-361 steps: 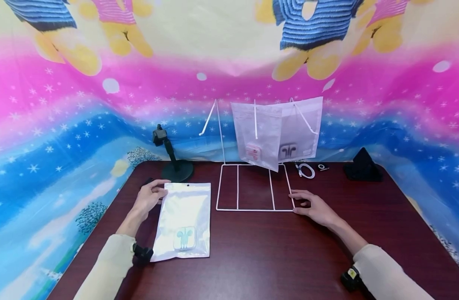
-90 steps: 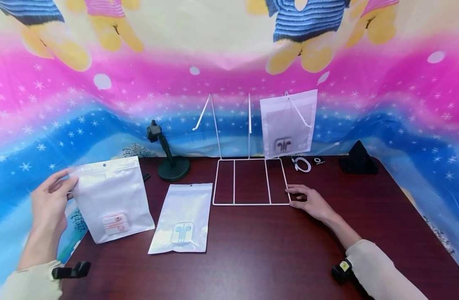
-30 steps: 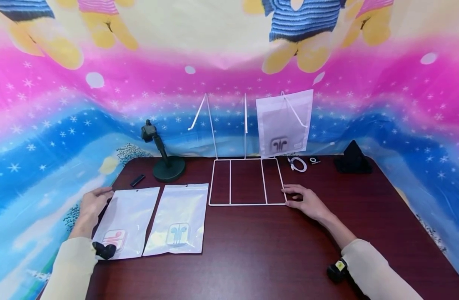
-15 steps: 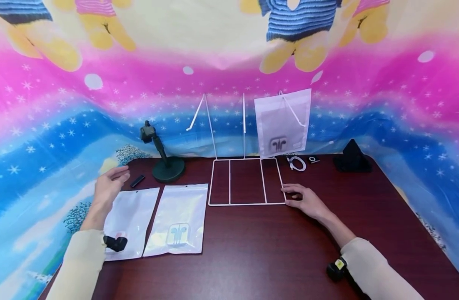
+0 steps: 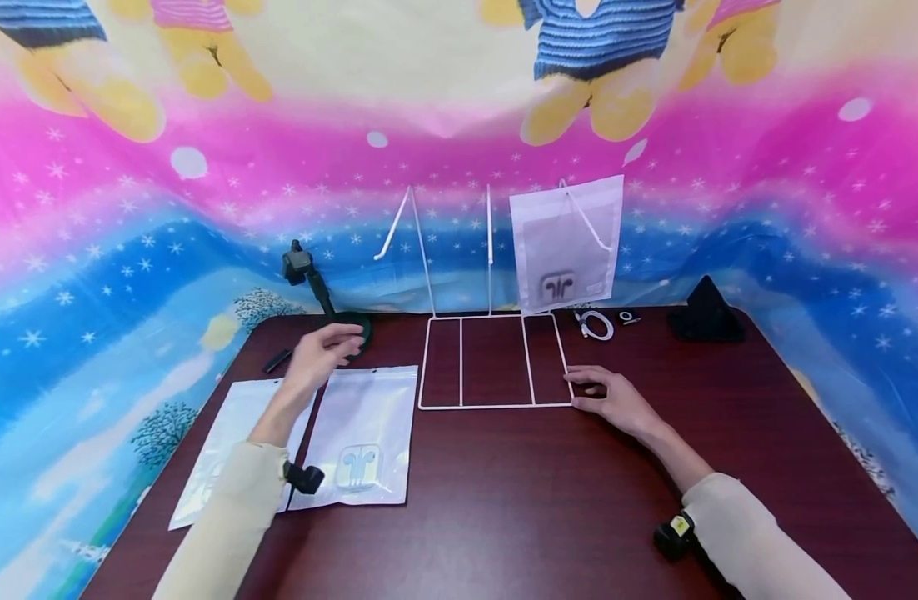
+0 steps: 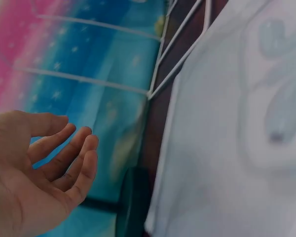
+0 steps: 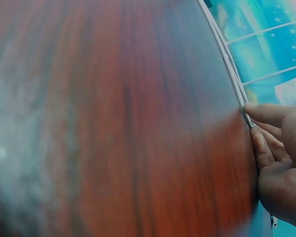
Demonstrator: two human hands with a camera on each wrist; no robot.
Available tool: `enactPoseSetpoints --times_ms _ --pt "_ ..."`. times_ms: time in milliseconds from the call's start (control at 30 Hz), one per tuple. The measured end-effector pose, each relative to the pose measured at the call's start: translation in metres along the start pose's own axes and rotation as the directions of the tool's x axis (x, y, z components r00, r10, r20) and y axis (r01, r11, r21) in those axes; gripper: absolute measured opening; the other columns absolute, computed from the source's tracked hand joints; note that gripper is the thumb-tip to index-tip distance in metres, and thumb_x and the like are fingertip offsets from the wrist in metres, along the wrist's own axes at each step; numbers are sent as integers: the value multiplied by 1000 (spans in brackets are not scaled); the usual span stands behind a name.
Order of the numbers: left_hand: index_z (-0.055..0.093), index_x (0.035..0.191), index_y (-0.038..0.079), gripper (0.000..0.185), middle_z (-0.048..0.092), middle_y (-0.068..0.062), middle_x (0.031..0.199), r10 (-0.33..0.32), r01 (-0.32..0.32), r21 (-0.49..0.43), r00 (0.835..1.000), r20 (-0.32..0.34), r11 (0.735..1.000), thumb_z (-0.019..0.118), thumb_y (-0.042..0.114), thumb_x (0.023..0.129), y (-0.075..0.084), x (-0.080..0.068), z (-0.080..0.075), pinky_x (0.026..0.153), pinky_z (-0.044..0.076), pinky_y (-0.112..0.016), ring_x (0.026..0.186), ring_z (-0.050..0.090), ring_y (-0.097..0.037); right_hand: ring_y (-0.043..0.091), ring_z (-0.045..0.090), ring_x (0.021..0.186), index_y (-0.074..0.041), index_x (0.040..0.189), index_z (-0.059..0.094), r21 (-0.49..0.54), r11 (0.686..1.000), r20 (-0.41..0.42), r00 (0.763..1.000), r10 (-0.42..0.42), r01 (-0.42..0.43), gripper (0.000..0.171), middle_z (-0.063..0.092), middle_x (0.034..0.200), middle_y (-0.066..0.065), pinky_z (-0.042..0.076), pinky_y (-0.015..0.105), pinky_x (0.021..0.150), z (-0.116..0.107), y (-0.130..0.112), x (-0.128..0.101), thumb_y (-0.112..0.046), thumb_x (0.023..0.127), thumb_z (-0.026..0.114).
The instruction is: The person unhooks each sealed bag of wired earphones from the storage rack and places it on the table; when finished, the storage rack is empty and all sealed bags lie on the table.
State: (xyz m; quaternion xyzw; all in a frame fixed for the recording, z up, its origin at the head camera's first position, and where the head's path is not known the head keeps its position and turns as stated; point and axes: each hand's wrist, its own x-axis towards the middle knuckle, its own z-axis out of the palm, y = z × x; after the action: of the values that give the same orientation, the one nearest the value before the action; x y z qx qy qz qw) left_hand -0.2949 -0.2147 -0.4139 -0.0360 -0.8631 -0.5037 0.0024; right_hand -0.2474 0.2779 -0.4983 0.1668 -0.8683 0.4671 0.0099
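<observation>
My left hand hovers empty, fingers loosely spread, above the top edge of a white bag with blue earphones lying flat on the table. In the left wrist view the left hand is apart from that bag. A second white bag, partly hidden by my left sleeve, lies beside it on the left. My right hand rests on the near right corner of a white wire rack, fingertips touching the rack's wire. A bag with grey earphones hangs on the rack's right hook.
A black stand with a round base stands just behind my left hand, with a small black bar to its left. A white cable, a small ring and a black cone-shaped object sit at the back right of the dark table.
My left hand laid the pink-earphone bag flat left of the blue one, let it go, then lifted and moved right toward the stand. The right hand stayed on the rack corner.
</observation>
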Motion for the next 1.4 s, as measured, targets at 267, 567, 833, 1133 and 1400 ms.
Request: enactPoseSetpoints --times_ms 267,567,833,1133,1400 --pt "64 138 6 33 69 -18 129 -9 10 -3 996 87 1000 59 17 107 5 19 51 98 54 -51 112 69 -33 35 53 134 1 134 67 5 1000 7 1000 5 -5 41 57 148 18 51 33 100 3 -2 2 -2 93 75" --pt "66 134 3 32 71 -18 120 -9 9 3 989 146 1000 64 14 104 3 32 80 85 55 -39 102 69 -28 35 56 131 1 133 68 1 1000 -2 1000 14 -14 41 58 147 18 52 37 99 2 -2 1 -2 93 75" --pt "62 139 4 40 67 -17 132 -49 34 76 976 211 997 66 6 99 -7 35 90 78 52 -31 100 64 -24 34 56 131 0 134 68 4 1000 1 1000 17 -17 42 57 147 18 51 30 98 1 -1 1 -2 93 75" --pt "57 146 1 49 70 -20 113 -4 -6 30 948 319 1000 65 0 97 -12 37 87 89 51 -33 100 71 -24 36 58 130 2 135 66 8 1000 2 1000 27 -27 43 57 146 20 52 42 102 -4 -5 0 -2 94 74" --pt "59 147 9 54 64 -12 100 -45 45 7 939 341 999 72 4 95 -17 38 83 88 48 -31 94 62 -21 37 61 125 1 141 62 150 977 46 988 146 -151 47 61 142 22 52 21 90 -9 -4 3 -5 95 74"
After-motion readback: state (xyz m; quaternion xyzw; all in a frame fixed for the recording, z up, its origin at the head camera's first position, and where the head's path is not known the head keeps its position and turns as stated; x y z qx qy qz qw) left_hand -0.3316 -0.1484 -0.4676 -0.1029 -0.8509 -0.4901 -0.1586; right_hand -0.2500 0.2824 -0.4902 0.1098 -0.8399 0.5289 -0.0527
